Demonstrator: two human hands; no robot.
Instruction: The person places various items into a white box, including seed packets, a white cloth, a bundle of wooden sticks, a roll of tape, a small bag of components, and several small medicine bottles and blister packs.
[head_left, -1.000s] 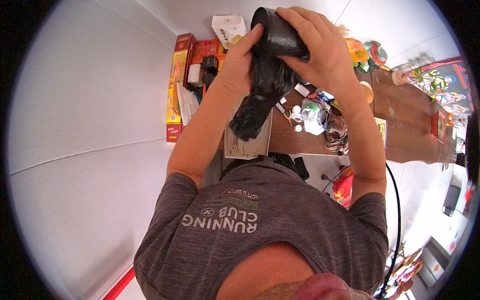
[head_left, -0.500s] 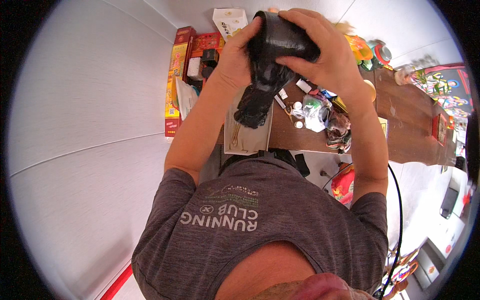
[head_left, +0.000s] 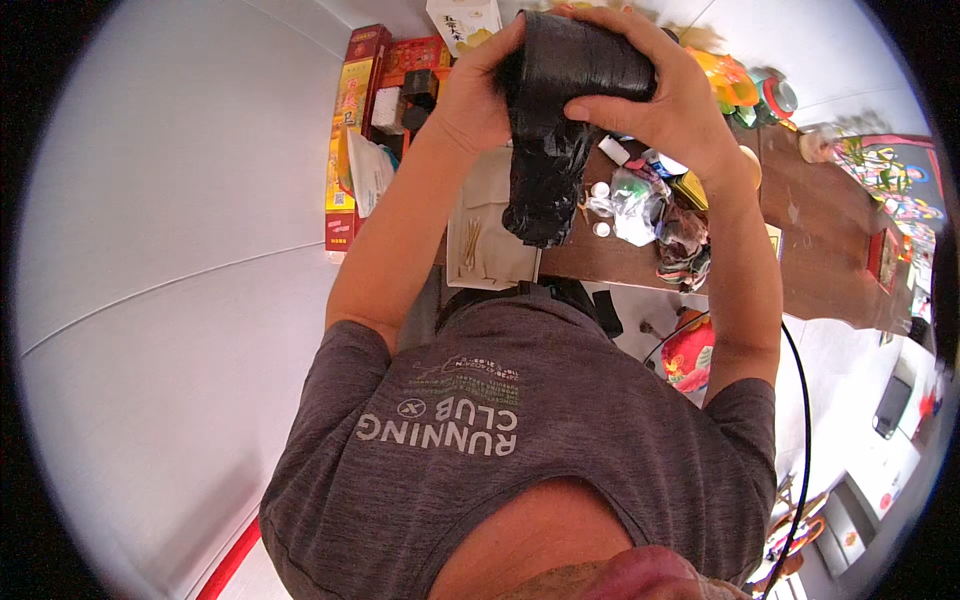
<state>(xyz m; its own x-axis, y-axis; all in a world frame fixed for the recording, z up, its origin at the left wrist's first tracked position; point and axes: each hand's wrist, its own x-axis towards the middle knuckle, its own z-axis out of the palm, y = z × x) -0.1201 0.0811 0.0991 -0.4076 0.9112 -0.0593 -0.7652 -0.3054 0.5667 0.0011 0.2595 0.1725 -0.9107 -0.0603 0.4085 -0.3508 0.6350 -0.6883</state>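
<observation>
Up over the table I hold a bulky bundle of glossy black plastic bag (head_left: 590, 65) between both hands. Its upper part is thick and rounded, pulled smooth into fine creases. From its left side a crinkled tail hangs down over the shallow box. My left hand (head_left: 478, 98) grips the left side, its fingertips mostly hidden behind the plastic. Around the right side curls my right hand (head_left: 665, 95), thumb pressed on the front and fingers over the top. What is inside the plastic, if anything, cannot be seen.
A pale open box (head_left: 490, 265) with a few thin sticks (head_left: 471, 243) sits at the table's (head_left: 815, 215) near edge. Right of it lie small white caps (head_left: 600, 190), a clear plastic bag (head_left: 635, 215) and a patterned cloth bundle (head_left: 685, 245). Tall cartons (head_left: 352, 130) stand left, beside the wall.
The bundle has turned and moved slightly right, with its broad side now more level. Its tail has swung right and hangs straighter. My right hand has shifted a little to the right.
</observation>
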